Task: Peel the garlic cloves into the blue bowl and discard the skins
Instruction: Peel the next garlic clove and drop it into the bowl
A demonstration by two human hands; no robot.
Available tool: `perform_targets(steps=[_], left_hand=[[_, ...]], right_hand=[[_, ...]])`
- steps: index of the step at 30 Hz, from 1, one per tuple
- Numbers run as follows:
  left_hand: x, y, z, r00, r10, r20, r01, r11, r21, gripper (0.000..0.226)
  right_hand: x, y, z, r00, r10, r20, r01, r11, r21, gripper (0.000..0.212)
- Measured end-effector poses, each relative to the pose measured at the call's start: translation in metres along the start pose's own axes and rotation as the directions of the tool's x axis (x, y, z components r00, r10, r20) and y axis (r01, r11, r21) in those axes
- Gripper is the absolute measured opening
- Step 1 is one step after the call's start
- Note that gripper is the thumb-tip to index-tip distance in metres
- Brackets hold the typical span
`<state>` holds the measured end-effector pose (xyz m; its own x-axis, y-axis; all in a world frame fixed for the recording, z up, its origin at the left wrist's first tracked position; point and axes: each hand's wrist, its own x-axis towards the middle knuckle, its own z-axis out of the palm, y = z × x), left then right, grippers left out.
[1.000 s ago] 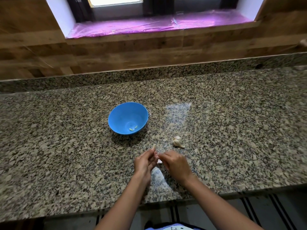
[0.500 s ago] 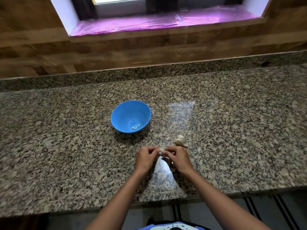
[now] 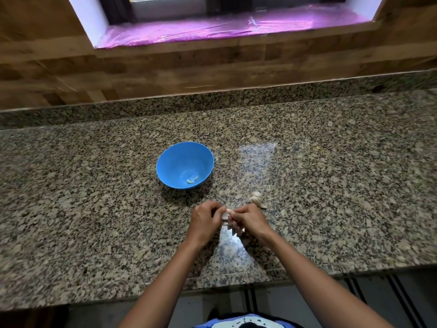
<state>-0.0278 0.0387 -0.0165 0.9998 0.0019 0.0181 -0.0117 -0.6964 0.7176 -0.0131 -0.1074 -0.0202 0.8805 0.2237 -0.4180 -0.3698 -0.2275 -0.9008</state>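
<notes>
Both forearms reach in low over the table (image 3: 94,209), the left hand (image 3: 204,220) and right hand (image 3: 250,221) knuckles-up, fingers curled, together pinching a garlic clove (image 3: 226,213) just beside the garlic bulb (image 3: 256,198), near the blue bowl (image 3: 175,162) containing two peeled cloves (image 3: 192,179).

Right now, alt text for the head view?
A left hand and a right hand pinch a garlic clove between them above a granite counter. Beyond them a blue bowl holds two peeled cloves; more unpeeled garlic lies on the counter just past the right hand.
</notes>
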Motion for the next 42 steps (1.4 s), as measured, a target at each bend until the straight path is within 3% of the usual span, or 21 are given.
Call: perform_targets(steps=[5, 12, 15, 18, 20, 24, 30, 37, 42], left_hand=[[0.002, 0.006, 0.003, 0.994, 0.113, -0.01, -0.111, 0.99, 0.086, 0.014], [-0.003, 0.0, 0.007, 0.997, 0.033, -0.066, -0.034, 0.999, -0.004, 0.012], [0.002, -0.004, 0.006, 0.996, -0.083, -0.034, 0.081, 0.994, -0.074, 0.006], [0.0, -0.006, 0.009, 0.99, -0.142, 0.02, 0.144, 0.986, -0.085, 0.02], [-0.002, -0.004, 0.01, 0.986, -0.165, 0.015, 0.164, 0.965, -0.204, 0.025], [-0.002, 0.0, 0.013, 0.973, -0.215, 0.08, 0.229, 0.88, -0.416, 0.017], [-0.001, 0.001, 0.003, 0.939, -0.26, 0.225, 0.343, 0.646, -0.683, 0.017], [-0.008, -0.003, 0.006, 0.898, -0.326, 0.295, 0.418, 0.42, -0.806, 0.017], [-0.01, -0.002, 0.003, 0.873, -0.364, 0.326, 0.44, 0.298, -0.847, 0.017]], right_hand=[[0.001, -0.003, -0.001, 0.997, -0.044, -0.062, 0.042, 0.999, -0.026, 0.033], [0.001, -0.008, -0.012, 0.987, -0.089, -0.131, 0.082, 0.995, -0.053, 0.032], [0.002, 0.002, -0.008, 0.994, -0.074, -0.077, 0.072, 0.997, -0.022, 0.028], [-0.002, 0.006, -0.005, 0.999, -0.05, -0.017, 0.05, 0.998, 0.039, 0.028], [-0.004, 0.008, -0.004, 0.998, -0.059, -0.005, 0.059, 0.998, 0.038, 0.029], [-0.007, 0.008, -0.005, 0.997, -0.076, 0.022, 0.077, 0.996, -0.04, 0.03], [-0.012, -0.003, -0.009, 0.99, 0.066, 0.124, -0.088, 0.98, 0.18, 0.03], [-0.018, -0.003, -0.007, 0.94, 0.234, 0.25, -0.33, 0.812, 0.482, 0.019], [-0.018, -0.004, -0.005, 0.92, 0.285, 0.268, -0.391, 0.704, 0.593, 0.019]])
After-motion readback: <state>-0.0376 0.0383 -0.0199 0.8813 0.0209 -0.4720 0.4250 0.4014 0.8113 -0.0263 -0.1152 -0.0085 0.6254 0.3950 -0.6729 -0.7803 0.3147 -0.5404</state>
